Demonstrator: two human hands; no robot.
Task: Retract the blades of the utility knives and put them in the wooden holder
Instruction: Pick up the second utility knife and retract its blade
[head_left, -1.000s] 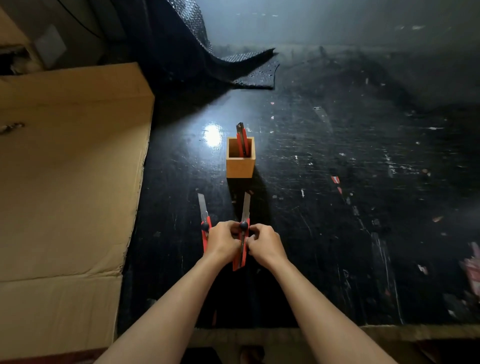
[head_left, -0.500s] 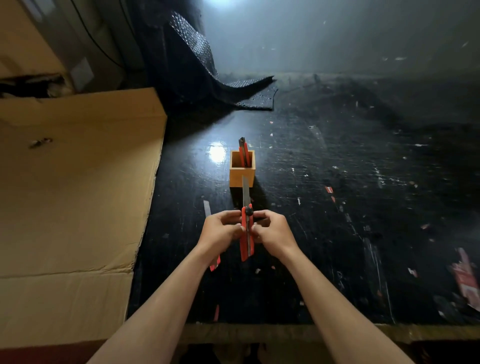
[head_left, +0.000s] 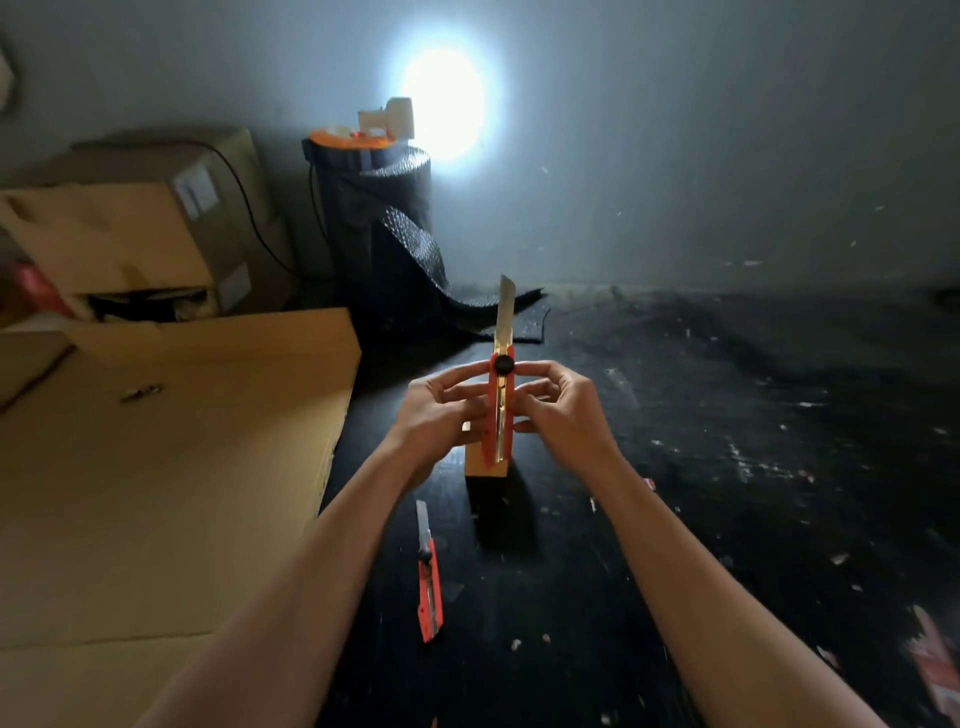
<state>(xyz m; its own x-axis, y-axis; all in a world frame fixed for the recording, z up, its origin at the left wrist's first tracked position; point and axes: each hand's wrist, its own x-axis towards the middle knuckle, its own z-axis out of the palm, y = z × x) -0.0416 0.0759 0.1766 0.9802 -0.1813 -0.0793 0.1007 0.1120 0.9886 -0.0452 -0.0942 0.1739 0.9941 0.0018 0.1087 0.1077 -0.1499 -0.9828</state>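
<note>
Both bare hands hold one red plastic utility knife (head_left: 500, 410) upright in front of the camera, above the dark, scuffed tabletop (head_left: 727, 467). The left hand (head_left: 441, 410) pinches the handle from the left side, and the right hand (head_left: 558, 410) pinches it from the right, its fingertips (head_left: 524, 370) touching the handle just beside the round black slider knob (head_left: 503, 365) near the top of the handle. The silver blade (head_left: 505, 312) is fully extended and points upward. Directly behind the held knife, mostly hidden by it and the left hand, stands the small square wooden holder (head_left: 485, 465) on the tabletop; what it contains cannot be seen. A second red utility knife (head_left: 429, 584) lies flat on the tabletop nearer the camera, between the forearms, close to the left one, its blade also out and pointing away. A large flat sheet of brown cardboard (head_left: 156, 493) covers the left side, with a cardboard box (head_left: 145, 234) behind it. A roll of black textured matting (head_left: 379, 218) stands against the grey wall, where a bright light spot (head_left: 444, 98) glares.
</note>
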